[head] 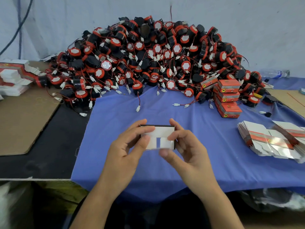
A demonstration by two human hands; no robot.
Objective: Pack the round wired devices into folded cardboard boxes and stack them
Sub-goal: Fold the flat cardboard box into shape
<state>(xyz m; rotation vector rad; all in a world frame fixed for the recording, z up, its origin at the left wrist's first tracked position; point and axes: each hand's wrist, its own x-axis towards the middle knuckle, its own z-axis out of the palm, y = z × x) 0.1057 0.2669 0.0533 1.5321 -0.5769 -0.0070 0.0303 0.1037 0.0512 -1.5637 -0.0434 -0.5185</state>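
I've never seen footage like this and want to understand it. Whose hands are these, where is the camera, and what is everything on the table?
There is no machine here. A person wears one camera on the head, looking forward and down, so you see their own arms. The left hand and right hand hold a small cardboard box between them, with its white flaps facing the camera. Whether it is filled cannot be seen. Behind it, on the blue cloth, lies a large pile of round red-and-black wired devices. To the right stand stacked packed boxes, with flat unfolded boxes nearer. More flat boxes lie far left, and a water bottle far right.
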